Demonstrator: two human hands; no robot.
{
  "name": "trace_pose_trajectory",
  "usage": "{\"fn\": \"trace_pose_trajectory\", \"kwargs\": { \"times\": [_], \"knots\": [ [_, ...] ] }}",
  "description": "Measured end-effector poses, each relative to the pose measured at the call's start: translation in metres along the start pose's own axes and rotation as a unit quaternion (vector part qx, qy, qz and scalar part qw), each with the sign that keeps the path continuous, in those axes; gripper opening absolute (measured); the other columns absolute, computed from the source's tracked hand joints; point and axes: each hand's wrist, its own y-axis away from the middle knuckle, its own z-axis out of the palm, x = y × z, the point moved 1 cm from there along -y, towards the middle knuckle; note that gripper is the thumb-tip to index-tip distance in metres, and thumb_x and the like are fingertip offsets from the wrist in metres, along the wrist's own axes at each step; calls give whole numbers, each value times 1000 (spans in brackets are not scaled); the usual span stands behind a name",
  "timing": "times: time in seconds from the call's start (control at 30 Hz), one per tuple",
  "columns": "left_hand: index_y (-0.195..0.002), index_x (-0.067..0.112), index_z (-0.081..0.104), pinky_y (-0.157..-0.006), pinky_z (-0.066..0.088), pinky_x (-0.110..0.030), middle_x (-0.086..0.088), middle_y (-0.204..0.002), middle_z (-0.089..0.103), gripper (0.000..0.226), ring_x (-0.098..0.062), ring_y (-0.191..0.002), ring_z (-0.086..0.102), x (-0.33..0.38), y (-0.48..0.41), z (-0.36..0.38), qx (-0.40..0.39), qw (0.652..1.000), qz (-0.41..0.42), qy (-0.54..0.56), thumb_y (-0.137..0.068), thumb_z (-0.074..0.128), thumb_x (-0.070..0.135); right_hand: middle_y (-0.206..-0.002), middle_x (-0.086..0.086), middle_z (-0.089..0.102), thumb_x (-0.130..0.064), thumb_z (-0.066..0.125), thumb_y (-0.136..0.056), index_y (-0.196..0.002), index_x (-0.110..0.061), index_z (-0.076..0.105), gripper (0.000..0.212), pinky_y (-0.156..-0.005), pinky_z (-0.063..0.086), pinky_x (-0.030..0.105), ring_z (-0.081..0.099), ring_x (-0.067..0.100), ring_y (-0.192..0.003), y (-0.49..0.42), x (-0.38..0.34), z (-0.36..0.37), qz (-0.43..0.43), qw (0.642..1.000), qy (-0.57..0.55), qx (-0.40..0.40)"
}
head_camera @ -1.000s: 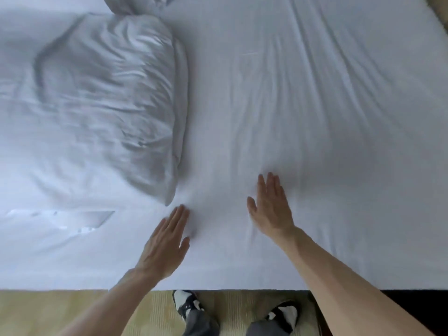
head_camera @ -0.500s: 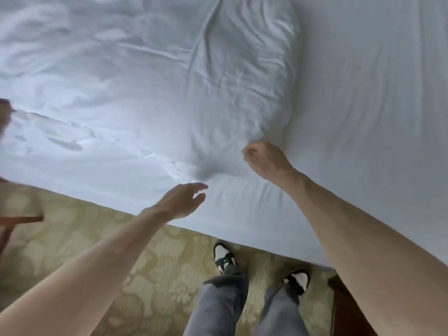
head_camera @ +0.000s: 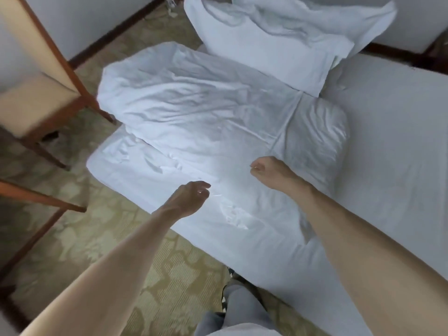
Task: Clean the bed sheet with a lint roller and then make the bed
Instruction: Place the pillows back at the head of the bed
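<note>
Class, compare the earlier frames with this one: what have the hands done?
Both hands lay flat on the bed sheet a second ago. The right hand has curled beside the pillow; whether it grips fabric is unclear. The left hand lifted, fingers loosely curled. The pillow stayed put.

Dim, cool, diffuse light; the crumpled white bed linen (head_camera: 194, 112) shows soft fold shadows and a glossy sheen near the mattress edge. Motion blur smears the wooden-framed beige chair (head_camera: 36, 93); wide-angle bending warps the borders
</note>
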Motion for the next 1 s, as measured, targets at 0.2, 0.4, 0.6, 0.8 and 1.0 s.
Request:
{"fn": "trace_pose_trajectory", "kwargs": {
  "times": [0.2, 0.4, 0.6, 0.8, 1.0],
  "knots": [
    [-138, 33, 59, -102, 47, -30, 5, -136, 64, 37, -14, -121, 61, -19, 14, -66, 44, 998, -35, 28, -103, 47, 32, -135, 1, 61, -31, 55, -96, -134, -20, 60, 40, -88, 43, 26, 58, 20, -118, -38, -72, -2, -26, 998, 29, -42],
    [-147, 34, 48, -103, 46, -33, 5, -145, 57, 44, -14, -128, 57, -39, 18, -152, 123, 990, -43, 51, -103, 48, 37, -139, 1, 57, -31, 54, -96, -135, -21, 58, 41, -97, 45, 31, 56, 22, -122, -63, -172, 13, -73, 991, 99, -59],
    [-153, 27, 41, -109, 42, -39, -1, -147, 55, 51, -20, -136, 49, -99, 29, -235, 172, 984, -56, -4, -103, 46, 36, -143, -2, 52, -34, 54, -97, -136, -26, 57, 41, -103, 46, 36, 52, 21, -127, -74, -286, 70, -127, 980, 141, -53],
    [-156, 25, 37, -105, 41, -34, -7, -148, 53, 59, -26, -136, 49, -194, 60, -326, 197, 978, -69, 23, -100, 53, 38, -141, -2, 53, -34, 54, -96, -138, -26, 55, 43, -105, 44, 37, 53, 20, -126, -88, -394, 137, -151, 977, 148, -34],
    [-155, 23, 38, -108, 36, -32, -8, -154, 47, 59, -26, -141, 45, -260, 74, -424, 207, 976, -64, 24, -100, 51, 37, -143, -2, 53, -37, 54, -95, -140, -27, 53, 46, -108, 43, 38, 48, 20, -133, -114, -492, 190, -167, 959, 221, -58]
  ]
}}
